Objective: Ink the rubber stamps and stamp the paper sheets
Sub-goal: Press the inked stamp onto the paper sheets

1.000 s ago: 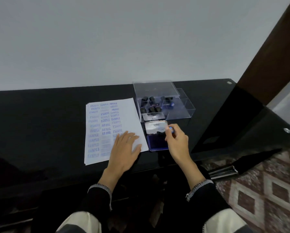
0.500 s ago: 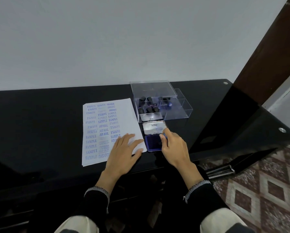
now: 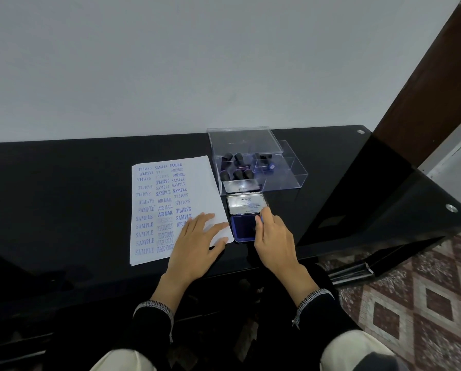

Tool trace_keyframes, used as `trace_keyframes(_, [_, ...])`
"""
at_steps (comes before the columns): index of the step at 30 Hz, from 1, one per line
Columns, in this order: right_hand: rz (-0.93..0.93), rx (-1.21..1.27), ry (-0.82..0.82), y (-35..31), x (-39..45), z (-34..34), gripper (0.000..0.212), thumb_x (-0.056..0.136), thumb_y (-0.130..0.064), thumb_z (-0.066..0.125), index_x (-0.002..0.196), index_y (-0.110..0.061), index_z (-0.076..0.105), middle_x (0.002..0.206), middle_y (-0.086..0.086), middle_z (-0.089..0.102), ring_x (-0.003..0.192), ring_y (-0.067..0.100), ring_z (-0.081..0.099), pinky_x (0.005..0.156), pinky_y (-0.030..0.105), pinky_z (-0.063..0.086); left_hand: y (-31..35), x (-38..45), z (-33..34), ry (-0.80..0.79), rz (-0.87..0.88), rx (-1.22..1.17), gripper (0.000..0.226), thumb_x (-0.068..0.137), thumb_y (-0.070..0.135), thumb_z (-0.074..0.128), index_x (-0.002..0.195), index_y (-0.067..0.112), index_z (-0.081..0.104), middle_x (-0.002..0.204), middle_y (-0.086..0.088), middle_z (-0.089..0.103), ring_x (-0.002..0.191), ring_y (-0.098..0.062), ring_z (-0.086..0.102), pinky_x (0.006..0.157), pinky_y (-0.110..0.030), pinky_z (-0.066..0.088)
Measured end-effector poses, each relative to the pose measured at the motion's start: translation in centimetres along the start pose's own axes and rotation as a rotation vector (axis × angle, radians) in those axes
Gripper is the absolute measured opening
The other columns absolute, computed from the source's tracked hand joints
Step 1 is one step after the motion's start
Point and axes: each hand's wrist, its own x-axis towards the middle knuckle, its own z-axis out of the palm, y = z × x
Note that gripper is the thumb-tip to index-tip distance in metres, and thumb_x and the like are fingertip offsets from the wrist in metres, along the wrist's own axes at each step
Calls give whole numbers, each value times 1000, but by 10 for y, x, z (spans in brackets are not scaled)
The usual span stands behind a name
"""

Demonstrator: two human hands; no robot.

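Note:
A stack of white paper sheets (image 3: pixel 197 180) lies on the black table, its left part covered with rows of blue stamp prints. My left hand (image 3: pixel 194 242) rests flat on the sheet's lower right corner, fingers spread. To the right sits an open ink pad (image 3: pixel 241 227) with a dark blue pad and a silver lid (image 3: pixel 245 206) folded back. My right hand (image 3: pixel 273 238) is closed on a small rubber stamp (image 3: pixel 260 218) over the pad's right side; only a bit of blue shows between the fingers.
A clear plastic box (image 3: pixel 285 180) with several dark-handled stamps (image 3: pixel 237 172) stands behind the ink pad, its lid raised. The glossy black table (image 3: pixel 63 196) meets a grey wall at the back. On the right is a patterned floor (image 3: pixel 424 303).
My right hand came down from the silver lid onto the blue pad with the stamp and now sits at the pad's right side. My left hand stays on the paper.

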Motion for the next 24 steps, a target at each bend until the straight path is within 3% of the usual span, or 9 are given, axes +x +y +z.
trace_keyframes(10, [-30, 55, -38, 4, 14, 3, 11, 101, -26, 34, 94, -18, 38, 72, 4, 50, 60, 19, 46, 54, 28, 33, 3, -1, -4, -78, 81, 6, 55, 94, 64, 30, 146, 46, 28, 156, 9, 28, 148, -10, 9, 120, -30, 0])
trace_keyframes(15, [-17, 62, 14, 3, 5, 4, 13, 100, -24, 38, 98, -12, 44, 74, 1, 48, 63, 18, 44, 54, 28, 32, 4, -1, -6, -115, 76, 7, 59, 90, 71, 30, 145, 48, 29, 158, 10, 22, 148, -8, 3, 120, -30, -2])
trace_keyframes(24, [-12, 79, -39, 5, 11, 6, 11, 100, -28, 39, 93, -19, 35, 73, 4, 52, 62, 18, 48, 52, 27, 33, 4, 1, -6, -147, 73, 10, 75, 79, 84, 35, 145, 50, 27, 159, 17, 15, 147, -4, -1, 121, -31, -4])
